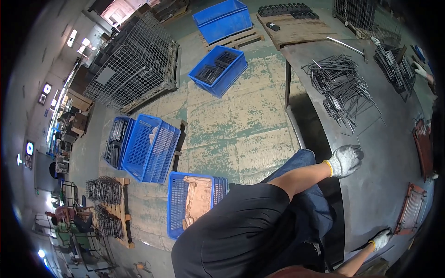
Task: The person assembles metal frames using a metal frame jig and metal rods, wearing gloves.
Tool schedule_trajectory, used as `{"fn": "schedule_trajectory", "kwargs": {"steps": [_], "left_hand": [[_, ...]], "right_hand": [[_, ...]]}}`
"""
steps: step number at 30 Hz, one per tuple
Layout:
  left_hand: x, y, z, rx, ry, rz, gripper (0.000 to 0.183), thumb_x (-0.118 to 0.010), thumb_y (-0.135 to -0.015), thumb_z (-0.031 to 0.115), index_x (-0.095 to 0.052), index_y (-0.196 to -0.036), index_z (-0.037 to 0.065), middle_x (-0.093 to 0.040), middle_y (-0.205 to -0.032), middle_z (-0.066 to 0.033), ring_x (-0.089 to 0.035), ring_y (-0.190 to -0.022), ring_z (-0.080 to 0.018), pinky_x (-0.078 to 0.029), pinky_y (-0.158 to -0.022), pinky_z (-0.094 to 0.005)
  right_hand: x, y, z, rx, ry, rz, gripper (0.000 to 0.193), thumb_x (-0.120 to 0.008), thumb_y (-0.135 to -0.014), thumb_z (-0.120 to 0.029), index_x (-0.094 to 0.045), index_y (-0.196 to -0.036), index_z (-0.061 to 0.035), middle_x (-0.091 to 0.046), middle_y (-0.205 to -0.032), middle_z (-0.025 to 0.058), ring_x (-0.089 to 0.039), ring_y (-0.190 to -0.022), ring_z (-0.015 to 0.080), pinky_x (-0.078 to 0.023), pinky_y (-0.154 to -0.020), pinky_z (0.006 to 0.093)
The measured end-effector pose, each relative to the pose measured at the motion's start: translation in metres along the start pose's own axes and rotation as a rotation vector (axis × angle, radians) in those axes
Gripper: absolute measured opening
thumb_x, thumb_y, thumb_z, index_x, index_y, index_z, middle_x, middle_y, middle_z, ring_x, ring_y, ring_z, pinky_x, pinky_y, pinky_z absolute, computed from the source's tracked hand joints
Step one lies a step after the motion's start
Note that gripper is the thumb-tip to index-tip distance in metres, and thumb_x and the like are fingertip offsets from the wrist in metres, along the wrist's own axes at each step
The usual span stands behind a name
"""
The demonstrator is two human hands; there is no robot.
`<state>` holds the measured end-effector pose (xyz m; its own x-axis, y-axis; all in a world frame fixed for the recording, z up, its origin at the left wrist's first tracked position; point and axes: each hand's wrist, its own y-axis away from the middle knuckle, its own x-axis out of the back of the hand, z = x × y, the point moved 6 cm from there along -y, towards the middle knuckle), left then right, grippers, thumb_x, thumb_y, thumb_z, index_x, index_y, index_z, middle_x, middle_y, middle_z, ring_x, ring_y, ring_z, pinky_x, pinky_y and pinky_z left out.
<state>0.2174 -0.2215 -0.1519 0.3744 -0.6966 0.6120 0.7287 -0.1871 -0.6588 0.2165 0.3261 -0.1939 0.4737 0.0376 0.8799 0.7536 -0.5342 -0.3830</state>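
Observation:
My left hand (346,161), in a white knit glove with a yellow cuff, is closed over the grey metal table (371,185). A thin bent wire rod (369,125) runs out from its fingers toward a tangled pile of dark bent wire rods (340,88). Lower right, my right hand (381,239), gloved alike, has its fingers stretched out low over the table. It is nearest to a reddish-brown frame (410,208) with a row of pale rods across it. Nothing shows in that hand.
Across the table, a co-worker's gloved hand (421,70) is beside another rod bundle (394,67). A second reddish-brown frame (422,146) lies at the far edge. Blue crates (149,148), a blue bin (222,23) and a wire cage (134,65) stand on the floor at left.

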Motion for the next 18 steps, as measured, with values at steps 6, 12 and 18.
{"fn": "schedule_trajectory", "kwargs": {"steps": [6,12,18], "left_hand": [[-0.002,-0.010,-0.001,0.031,0.000,-0.069,0.016,-0.060,-0.078,0.025,-0.064,-0.081,0.010,-0.059,-0.104,-0.0089,-0.054,-0.108,-0.0311,-0.045,-0.093,-0.0426],[0.005,-0.008,-0.004,-0.012,-0.002,0.025,0.014,-0.059,-0.077,0.023,-0.064,-0.077,0.010,-0.059,-0.100,-0.0084,-0.055,-0.104,-0.0288,-0.044,-0.096,-0.0411],[-0.006,-0.005,0.001,0.050,0.046,-0.049,0.018,-0.057,-0.080,0.024,-0.065,-0.085,0.009,-0.059,-0.100,-0.0092,-0.055,-0.106,-0.0312,-0.044,-0.094,-0.0416]], "right_hand": [[0.000,0.000,-0.002,-0.053,-0.041,-0.009,0.042,-0.045,-0.095,-0.041,-0.061,-0.104,-0.0032,-0.065,-0.100,0.0219,-0.061,-0.089,0.0391,-0.046,-0.074,0.0465],[0.001,0.004,-0.026,0.012,-0.027,-0.060,0.046,-0.042,-0.096,-0.042,-0.061,-0.109,-0.0026,-0.064,-0.107,0.0220,-0.060,-0.095,0.0397,-0.046,-0.080,0.0449],[0.005,0.012,0.002,0.023,-0.068,-0.096,0.045,-0.043,-0.096,-0.040,-0.060,-0.111,-0.0012,-0.063,-0.109,0.0213,-0.059,-0.097,0.0393,-0.045,-0.085,0.0420]]}}
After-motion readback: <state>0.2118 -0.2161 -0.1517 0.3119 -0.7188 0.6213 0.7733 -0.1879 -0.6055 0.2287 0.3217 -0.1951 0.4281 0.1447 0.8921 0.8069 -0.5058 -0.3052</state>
